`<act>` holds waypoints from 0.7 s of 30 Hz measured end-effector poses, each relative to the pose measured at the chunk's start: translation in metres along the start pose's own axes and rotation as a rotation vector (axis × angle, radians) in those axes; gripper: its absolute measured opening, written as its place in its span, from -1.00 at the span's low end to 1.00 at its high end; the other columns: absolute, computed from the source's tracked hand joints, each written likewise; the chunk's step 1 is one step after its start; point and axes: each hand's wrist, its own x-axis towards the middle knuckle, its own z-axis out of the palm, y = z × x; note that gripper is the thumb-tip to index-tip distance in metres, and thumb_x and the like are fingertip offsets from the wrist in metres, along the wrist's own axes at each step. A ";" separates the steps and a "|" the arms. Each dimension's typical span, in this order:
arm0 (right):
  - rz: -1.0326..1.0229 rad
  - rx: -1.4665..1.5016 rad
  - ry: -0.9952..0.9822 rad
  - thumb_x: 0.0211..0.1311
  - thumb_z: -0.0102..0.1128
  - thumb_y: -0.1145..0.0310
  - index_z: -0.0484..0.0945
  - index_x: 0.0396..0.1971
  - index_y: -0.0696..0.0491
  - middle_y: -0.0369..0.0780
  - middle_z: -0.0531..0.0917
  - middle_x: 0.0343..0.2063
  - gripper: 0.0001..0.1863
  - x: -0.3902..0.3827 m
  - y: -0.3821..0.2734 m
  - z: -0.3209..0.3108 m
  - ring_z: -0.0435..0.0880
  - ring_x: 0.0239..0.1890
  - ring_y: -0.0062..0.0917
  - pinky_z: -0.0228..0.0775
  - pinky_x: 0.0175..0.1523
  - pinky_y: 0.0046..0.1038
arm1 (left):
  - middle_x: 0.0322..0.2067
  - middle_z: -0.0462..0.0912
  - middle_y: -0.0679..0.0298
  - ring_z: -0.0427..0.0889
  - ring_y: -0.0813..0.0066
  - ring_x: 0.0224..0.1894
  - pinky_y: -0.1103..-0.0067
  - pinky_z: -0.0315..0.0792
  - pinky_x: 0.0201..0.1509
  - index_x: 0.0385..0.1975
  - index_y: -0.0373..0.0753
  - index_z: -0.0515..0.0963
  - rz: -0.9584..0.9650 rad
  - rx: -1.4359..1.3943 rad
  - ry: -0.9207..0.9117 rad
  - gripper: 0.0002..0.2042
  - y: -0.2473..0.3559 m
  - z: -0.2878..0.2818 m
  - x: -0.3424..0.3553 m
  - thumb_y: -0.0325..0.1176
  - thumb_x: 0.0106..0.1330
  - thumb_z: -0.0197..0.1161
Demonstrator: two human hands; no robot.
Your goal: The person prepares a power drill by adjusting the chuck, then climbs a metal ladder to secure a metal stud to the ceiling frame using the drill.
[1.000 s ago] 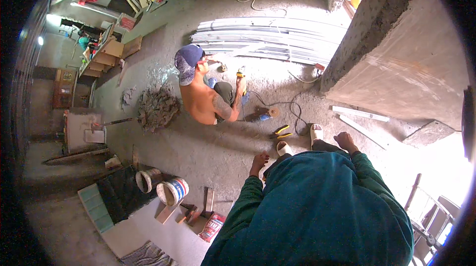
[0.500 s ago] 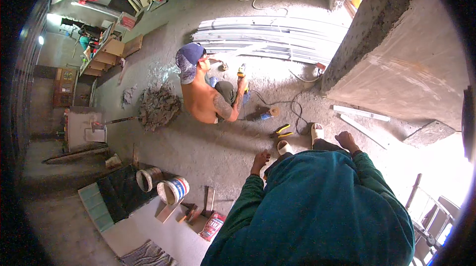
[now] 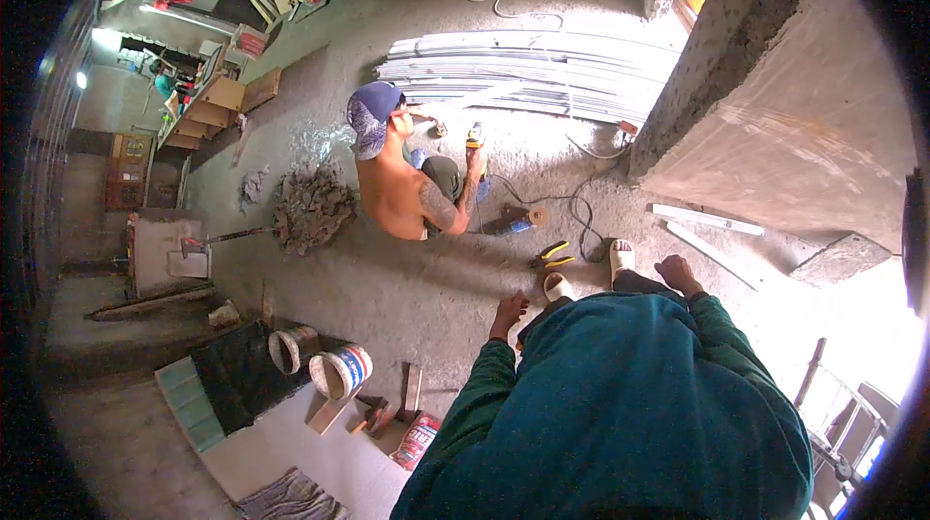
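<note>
Left hand (image 3: 508, 312) hanging loose, right hand (image 3: 677, 274) lowered, fingers curled

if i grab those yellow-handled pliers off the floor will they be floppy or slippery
The pliers look like rigid metal, so likely stiff and fairly heavy for their size. The handles seem coated, probably grippy. Lying flat on the rough concrete floor, they should scrape when pushed, not roll.

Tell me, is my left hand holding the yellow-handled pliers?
No, the left hand hangs empty, while the pliers lie on the concrete floor apart from it.
</note>
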 end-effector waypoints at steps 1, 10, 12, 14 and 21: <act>0.060 0.060 -0.006 0.10 -0.01 0.15 0.53 -0.70 0.16 0.00 0.57 -0.60 -0.60 -0.002 -0.004 -0.005 0.57 -0.46 -0.09 0.40 -0.26 -0.09 | -0.24 0.65 0.20 0.62 0.41 -0.29 0.44 0.43 -0.35 -0.18 -0.22 0.59 0.001 -0.001 0.002 -0.42 0.001 0.000 0.000 0.19 0.30 -0.16; -0.352 -0.280 0.060 0.07 0.03 0.27 0.53 -0.61 0.05 -0.08 0.55 -0.64 -0.79 -0.002 0.018 0.008 0.59 -0.49 -0.17 0.41 -0.38 -0.12 | -0.26 0.65 0.18 0.61 0.40 -0.31 0.44 0.43 -0.37 -0.18 -0.24 0.59 -0.038 0.038 0.015 -0.41 0.004 0.005 0.003 0.20 0.30 -0.16; -0.318 -0.274 0.078 0.07 0.03 0.30 0.53 -0.58 0.02 -0.11 0.54 -0.64 -0.83 0.000 0.030 0.020 0.59 -0.49 -0.19 0.41 -0.40 -0.14 | -0.27 0.65 0.17 0.61 0.40 -0.32 0.44 0.43 -0.37 -0.18 -0.25 0.59 -0.038 0.033 0.016 -0.40 0.009 0.007 0.001 0.20 0.30 -0.15; -0.291 -0.265 0.093 0.07 0.02 0.32 0.53 -0.56 0.00 -0.13 0.54 -0.65 -0.86 0.001 0.037 0.026 0.59 -0.50 -0.22 0.41 -0.43 -0.16 | -0.28 0.66 0.17 0.60 0.40 -0.35 0.45 0.43 -0.37 -0.20 -0.26 0.60 -0.037 0.034 0.027 -0.40 0.010 0.008 0.000 0.20 0.31 -0.15; -0.096 -0.146 0.004 0.12 -0.01 0.28 0.55 -0.55 0.05 -0.08 0.59 -0.58 -0.79 0.001 0.034 0.029 0.62 -0.45 -0.18 0.44 -0.35 -0.13 | -0.30 0.66 0.19 0.60 0.41 -0.38 0.44 0.41 -0.41 -0.22 -0.27 0.60 -0.025 0.019 0.030 -0.41 0.000 0.009 0.002 0.18 0.32 -0.14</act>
